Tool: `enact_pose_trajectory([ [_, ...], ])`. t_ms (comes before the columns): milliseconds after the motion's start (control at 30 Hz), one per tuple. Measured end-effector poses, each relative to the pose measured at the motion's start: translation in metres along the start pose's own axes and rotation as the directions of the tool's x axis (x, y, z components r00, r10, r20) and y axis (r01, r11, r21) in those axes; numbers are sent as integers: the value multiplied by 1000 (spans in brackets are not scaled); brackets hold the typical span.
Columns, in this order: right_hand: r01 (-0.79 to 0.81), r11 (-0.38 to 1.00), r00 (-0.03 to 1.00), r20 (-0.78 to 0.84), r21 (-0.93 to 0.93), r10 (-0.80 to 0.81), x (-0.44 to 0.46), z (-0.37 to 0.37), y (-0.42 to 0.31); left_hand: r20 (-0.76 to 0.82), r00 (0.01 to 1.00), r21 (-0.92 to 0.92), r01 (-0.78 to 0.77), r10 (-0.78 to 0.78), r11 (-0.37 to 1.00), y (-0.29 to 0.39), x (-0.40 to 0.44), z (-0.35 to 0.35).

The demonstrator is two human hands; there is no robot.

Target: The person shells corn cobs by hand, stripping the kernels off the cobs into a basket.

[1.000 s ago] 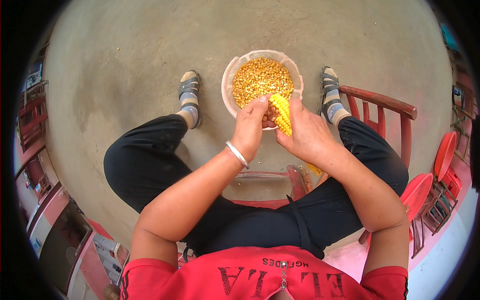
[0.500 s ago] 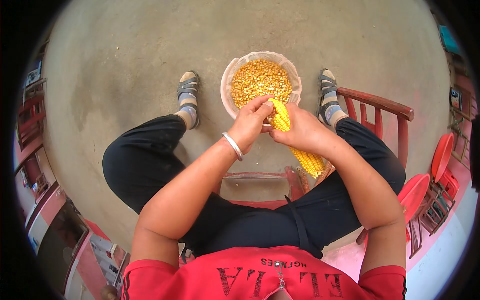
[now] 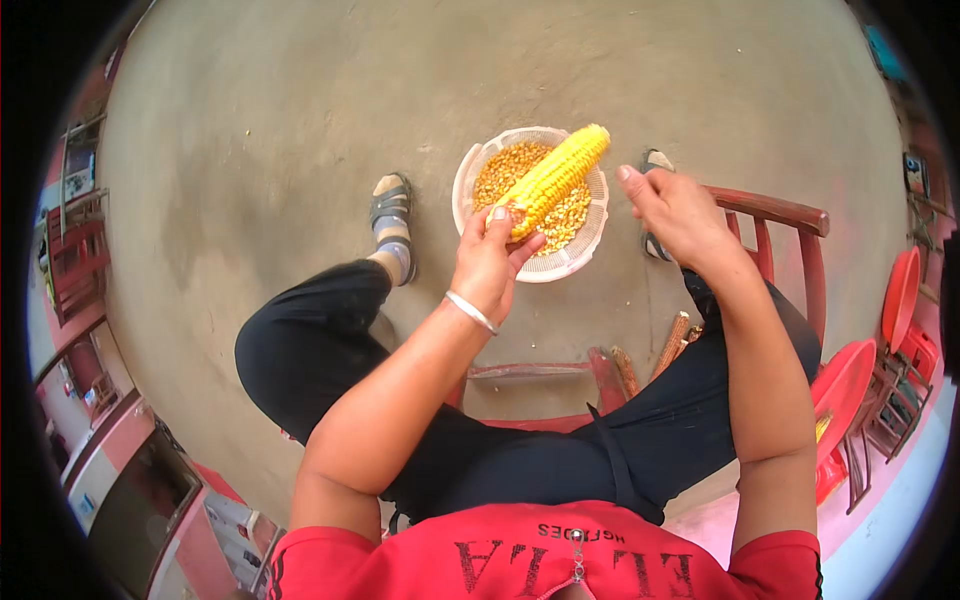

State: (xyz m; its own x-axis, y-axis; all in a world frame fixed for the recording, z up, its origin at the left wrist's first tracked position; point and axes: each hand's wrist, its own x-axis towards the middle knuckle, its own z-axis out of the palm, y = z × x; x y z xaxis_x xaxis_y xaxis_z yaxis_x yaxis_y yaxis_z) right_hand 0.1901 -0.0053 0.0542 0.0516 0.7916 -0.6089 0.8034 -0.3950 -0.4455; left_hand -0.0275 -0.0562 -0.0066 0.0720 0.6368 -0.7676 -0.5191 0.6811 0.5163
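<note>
A yellow corn cob (image 3: 562, 180) slants over the basket, its lower end gripped between the thumb and fingers of my left hand (image 3: 490, 262). Most of its kernels are on, with a bare reddish patch near my thumb. My right hand (image 3: 682, 215) is apart from the cob, to its right; the thumb stands out and the fingers are loosely bent, with nothing seen in them. Below the cob, a pale plastic basket (image 3: 578, 262) on the floor contains loose corn kernels (image 3: 510, 170).
Stripped cobs (image 3: 672, 340) lie by my right thigh, next to a red wooden stool (image 3: 530, 370). A red wooden chair (image 3: 775, 208) stands beyond my right knee. Red basins (image 3: 845, 385) are at the far right. My sandalled feet (image 3: 392, 215) flank the basket.
My right hand has let go of the cob and moved right. My left hand holds the cob, which has swung round so its far end points up and right over the basket.
</note>
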Motion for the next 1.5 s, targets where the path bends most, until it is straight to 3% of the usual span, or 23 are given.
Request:
enact_pose_trajectory([
  [33,-104,994,991,81,18,102,7,5,9,12,1000,-63,9,-9,998,4,-4,4],
  [67,-144,972,984,131,188,121,14,13,16,62,998,-120,19,-12,993,6,-9,9],
  [100,-149,970,985,115,191,129,17,17,14,79,997,-115,23,-13,993,7,-14,13],
  [133,-130,807,992,69,576,110,19,21,8,147,989,-143,41,-20,989,8,-19,16],
  [167,-69,506,994,18,860,105,20,22,3,211,977,-170,62,-25,983,7,-25,19],
  [200,82,339,996,-64,937,-65,22,16,1,267,963,-153,71,-28,986,7,-31,23],
  [233,87,343,996,-71,935,-59,22,12,-3,276,961,-155,76,-30,985,6,-36,26],
  [300,113,71,993,-109,991,-55,21,11,-11,396,900,-101,241,-183,965,3,-46,31],
  [467,153,181,987,-159,972,17,20,12,-26,484,856,44,182,-181,982,0,-57,42],
  [533,120,185,992,-123,975,3,19,12,-30,444,894,469,-169,-66,867,6,-56,43],
  [633,77,231,996,-66,970,-54,19,17,-34,507,848,519,-155,-156,841,9,-51,39],
  [767,43,326,996,-15,944,-89,17,18,-37,577,803,493,-195,-151,848,4,-54,37],
  [833,33,322,996,-4,946,-91,16,14,-39,632,771,444,-281,-75,851,3,-54,38],
  [967,4,337,990,44,941,-136,14,8,-41,653,743,510,-286,-149,811,11,-56,35],
  [1033,9,328,991,37,945,-132,15,8,-41,662,725,408,-136,-190,903,12,-57,36],
  [1067,14,321,991,29,947,-128,15,9,-41,663,724,410,-137,-191,902,12,-56,37],
  [1133,45,338,994,-8,940,-110,18,12,-40,626,751,241,73,-212,968,9,-51,39],
  [1167,70,359,995,-39,931,-94,20,15,-38,627,749,243,74,-215,967,10,-50,40],
  [1267,130,407,991,-103,904,-89,27,24,-35,601,778,265,20,-182,964,11,-49,41],
  [1333,131,437,991,-101,890,-92,25,23,-35,570,804,390,-85,-168,917,10,-53,46],
  [1500,152,514,988,-127,844,-85,27,26,-32,620,772,416,-168,-143,894,2,-48,40],
])
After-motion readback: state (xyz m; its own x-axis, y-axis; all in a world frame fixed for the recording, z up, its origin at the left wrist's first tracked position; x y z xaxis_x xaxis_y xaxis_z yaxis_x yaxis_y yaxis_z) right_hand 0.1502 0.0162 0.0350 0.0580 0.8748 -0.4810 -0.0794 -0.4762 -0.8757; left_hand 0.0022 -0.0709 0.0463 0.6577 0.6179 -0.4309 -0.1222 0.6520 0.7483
